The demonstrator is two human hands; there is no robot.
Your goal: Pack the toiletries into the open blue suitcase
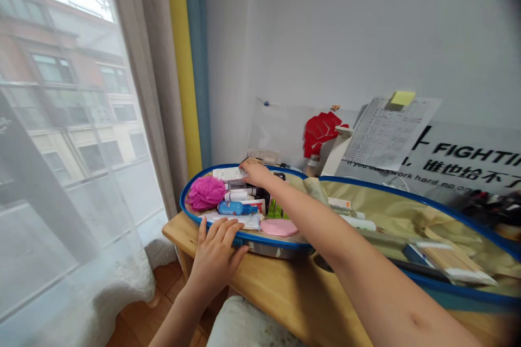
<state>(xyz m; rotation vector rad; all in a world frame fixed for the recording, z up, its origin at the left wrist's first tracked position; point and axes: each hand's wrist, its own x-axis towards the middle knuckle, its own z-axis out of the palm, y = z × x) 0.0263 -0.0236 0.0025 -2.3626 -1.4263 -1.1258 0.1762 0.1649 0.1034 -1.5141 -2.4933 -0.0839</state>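
Note:
An open zip case with a blue rim (277, 245) lies spread on the table, its beige-lined half stretching to the right. My left hand (215, 257) rests on the near rim, with its fingers apart and a white flat packet (240, 220) just beyond them. My right hand (254, 172) reaches across the case, fingertips on a white carton (228, 174); any grip is hidden. Inside lie a pink mesh bath puff (205, 193), a blue bottle (236, 207) and a round pink compact (279, 227). White tubes (358, 222) lie in the beige half.
The wooden table (277, 287) stands against a white wall, beside a window with a sheer curtain (73, 260). Behind the case stand a small bottle (312, 165) and a red cut-out (321, 133). Papers (386, 133) and a poster (459, 160) lean at the back right.

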